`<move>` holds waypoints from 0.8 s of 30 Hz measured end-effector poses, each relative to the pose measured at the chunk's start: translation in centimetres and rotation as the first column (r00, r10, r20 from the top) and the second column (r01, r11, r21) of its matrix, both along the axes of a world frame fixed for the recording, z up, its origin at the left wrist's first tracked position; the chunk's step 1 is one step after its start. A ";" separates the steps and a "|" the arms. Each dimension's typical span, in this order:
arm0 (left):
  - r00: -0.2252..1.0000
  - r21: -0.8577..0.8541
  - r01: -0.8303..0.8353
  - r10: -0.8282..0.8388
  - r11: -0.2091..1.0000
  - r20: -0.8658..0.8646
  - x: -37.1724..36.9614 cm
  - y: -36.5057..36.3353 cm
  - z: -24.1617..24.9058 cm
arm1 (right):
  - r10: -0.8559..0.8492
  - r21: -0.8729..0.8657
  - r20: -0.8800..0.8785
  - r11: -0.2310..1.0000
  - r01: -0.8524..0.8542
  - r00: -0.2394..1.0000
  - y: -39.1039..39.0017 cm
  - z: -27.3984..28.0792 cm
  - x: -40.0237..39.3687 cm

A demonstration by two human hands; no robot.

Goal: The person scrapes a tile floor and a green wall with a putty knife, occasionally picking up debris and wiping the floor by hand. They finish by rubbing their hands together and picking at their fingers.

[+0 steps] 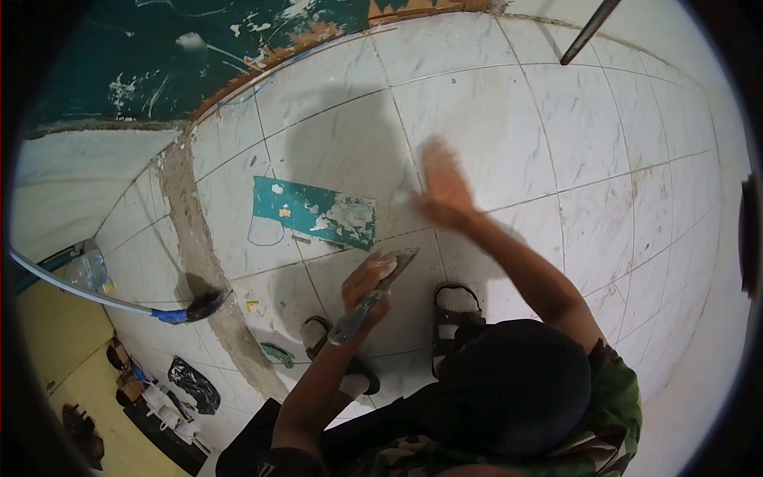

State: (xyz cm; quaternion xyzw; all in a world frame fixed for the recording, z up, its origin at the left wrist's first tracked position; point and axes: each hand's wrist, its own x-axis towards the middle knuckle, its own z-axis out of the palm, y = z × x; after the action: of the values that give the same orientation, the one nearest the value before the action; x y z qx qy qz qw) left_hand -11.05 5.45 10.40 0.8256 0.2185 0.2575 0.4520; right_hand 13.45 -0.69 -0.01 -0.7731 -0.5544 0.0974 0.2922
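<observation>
My left hand (367, 285) grips a metal putty knife (373, 298) by its handle, and the blade carries a lump of pale paste at its tip. My right hand (442, 191) is stretched out flat over a white marble-look tile (477, 127), fingers spread and blurred by motion. Just left of both hands lies a teal patch (314, 211) with scraped white spots. Both sandalled feet (456, 305) stand on the tiles below the hands.
A rough grey cement strip (199, 254) runs along the tiles' left edge. A pipe with blue tape (119, 304) crosses it, near a plastic bottle (87, 270). Clutter lies on a yellow floor (79, 381) at the lower left. A dark rod (588, 32) leans at the top right.
</observation>
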 end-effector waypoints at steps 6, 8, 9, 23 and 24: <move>0.992 0.164 -0.119 0.123 0.979 -0.010 0.6 1.7 1.3 | 0.497 0.140 -0.331 0.866 -0.479 0.802 -3.9 2.2 -12.6; 0.993 0.199 -0.066 0.084 0.978 -0.082 1.0 2.5 0.5 | 0.397 0.193 -0.396 0.918 -0.348 0.828 -5.3 3.3 -12.0; 0.988 0.233 -0.004 0.039 0.973 -0.149 1.4 2.9 0.0 | -0.013 -0.071 -0.821 0.994 -0.079 0.571 -5.8 4.7 -11.1; 0.950 0.507 0.271 -0.143 0.819 -0.276 8.3 3.4 -7.1 | -0.405 -0.575 -0.544 0.818 -0.025 -0.735 -4.4 11.1 -7.2; 0.949 0.467 0.268 -0.149 0.843 -0.276 8.2 3.4 -7.4 | -0.387 -0.586 -0.553 0.810 0.014 -0.738 -3.7 10.9 -7.4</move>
State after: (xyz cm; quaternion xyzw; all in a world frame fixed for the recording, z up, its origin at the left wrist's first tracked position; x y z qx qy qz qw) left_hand -2.86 8.87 3.00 0.9570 0.1037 0.1571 0.2206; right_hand 6.07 -4.44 10.85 -0.3728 0.3009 0.6925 0.5393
